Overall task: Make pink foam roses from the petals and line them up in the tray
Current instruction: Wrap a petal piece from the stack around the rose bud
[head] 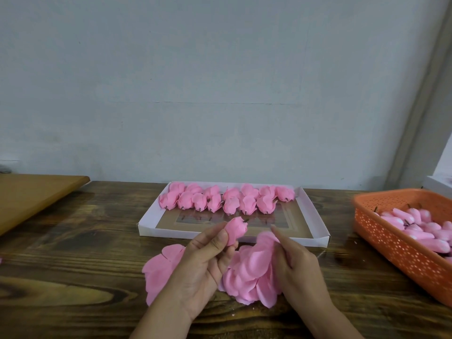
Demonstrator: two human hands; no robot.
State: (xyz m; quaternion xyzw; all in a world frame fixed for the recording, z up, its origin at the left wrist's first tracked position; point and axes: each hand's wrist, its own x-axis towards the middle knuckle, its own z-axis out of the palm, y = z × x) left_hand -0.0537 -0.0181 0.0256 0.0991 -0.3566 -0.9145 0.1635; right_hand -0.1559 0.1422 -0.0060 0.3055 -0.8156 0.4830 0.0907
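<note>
- Pale blue-grey wall (220, 81) filled the upper half of the frame, above a dark, strongly grained wooden desk (73, 265) spanning the lower half.
- At centre frame a shallow white tray (315, 217) with a brown floor lay on the desk, its long side toward the camera.
- Finished pink foam roses (225, 199) lay in the far part of the tray in 2 rough rows, stubs pointing toward the camera; the near part of the tray floor was bare.
- The left hand (208, 263), lower centre, was raised just in front of the tray's near wall, thumb and fingers curled and clamped on a partly made rose (235, 230) whose dark stub pointed up and to the right.
- The right hand (297, 265), just right of the left one, had its fingers together, pinching the upper edge of a loose petal (266, 238) at the top of a fanned pile of petals (249, 272).
- That pile lay on the desk between the 2 hands, below the tray.
- A second pile of pink petal sheets (161, 270) lay on the desk left of the left wrist, partly hidden behind it.
- An orange perforated plastic basket (396, 243) sat at the right edge of the frame, well apart from the tray, holding pale pink bud cores (413, 223) with dark stubs.
- A lighter brown wooden board (31, 199) lay at the left edge, one rounded corner pointing toward the tray.
- A white ledge (437, 187) showed at the far right, behind the basket.
</note>
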